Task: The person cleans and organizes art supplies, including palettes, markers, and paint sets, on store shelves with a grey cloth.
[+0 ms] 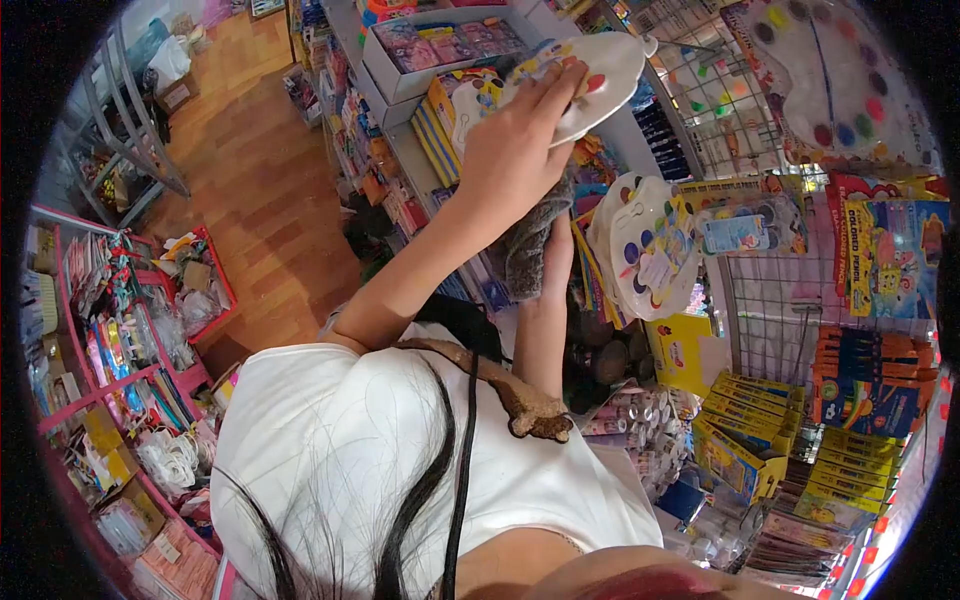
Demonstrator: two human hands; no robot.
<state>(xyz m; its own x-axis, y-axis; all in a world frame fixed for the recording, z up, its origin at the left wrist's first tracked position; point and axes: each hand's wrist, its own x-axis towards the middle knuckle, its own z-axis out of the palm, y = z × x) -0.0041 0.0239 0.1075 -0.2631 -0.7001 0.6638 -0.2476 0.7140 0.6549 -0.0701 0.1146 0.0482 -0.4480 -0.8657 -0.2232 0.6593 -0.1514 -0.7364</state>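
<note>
Left hand (515, 140) is raised to the shelf, fingers clamped on the rim of a white paint palette (585, 75), an oval tray w/ colour pots, held tilted above the shelf stock. Right hand (555, 255) sits just below, fingers closed around a grey cloth (530, 245) that hangs beneath the palette (can't tell if cloth touches it). Just right of the cloth another palette pack (650, 245) leans on the wire grid (745, 110). Yellow crayon boxes (740, 435) stacked lower right; wood floor (260, 180) at left.
</note>
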